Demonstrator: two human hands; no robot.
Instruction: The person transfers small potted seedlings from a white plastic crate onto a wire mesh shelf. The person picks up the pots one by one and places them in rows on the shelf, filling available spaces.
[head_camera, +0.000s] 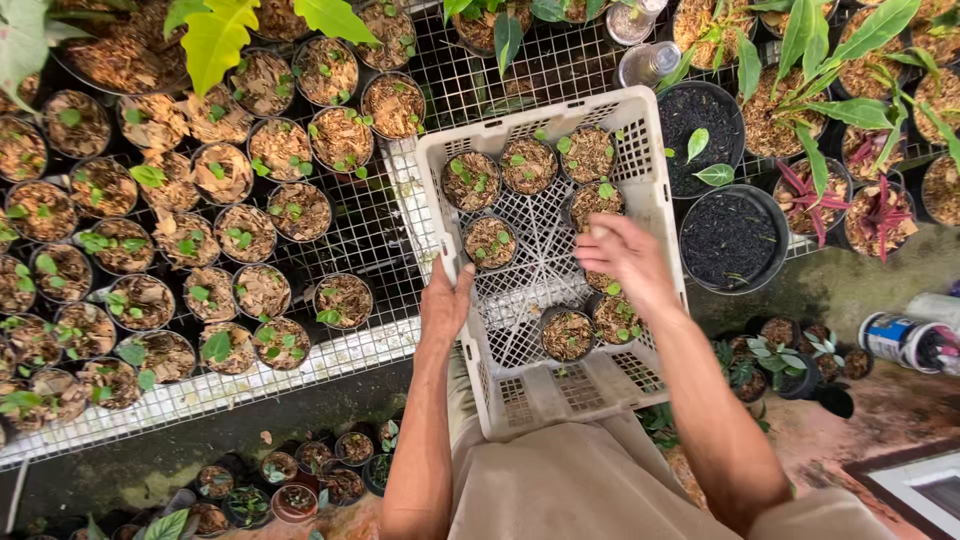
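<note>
A white plastic crate (655, 190) rests partly on a wire-mesh bench and against my lap. It holds several small black pots of seedlings in bark chips, such as one pot (490, 243) near the middle and another pot (567, 334) nearer me. My left hand (445, 300) grips the crate's left rim. My right hand (622, 252) reaches inside the crate over a pot (600, 281) by the right wall, its fingers curled around the pot's top; most of that pot is hidden.
The wire-mesh bench (390, 230) carries many small seedling pots at left (245, 233). Two larger black pots of dark soil (728, 238) stand right of the crate, with leafy plants beyond. More small pots sit on the floor (310, 480); a tipped can (905, 340) lies at right.
</note>
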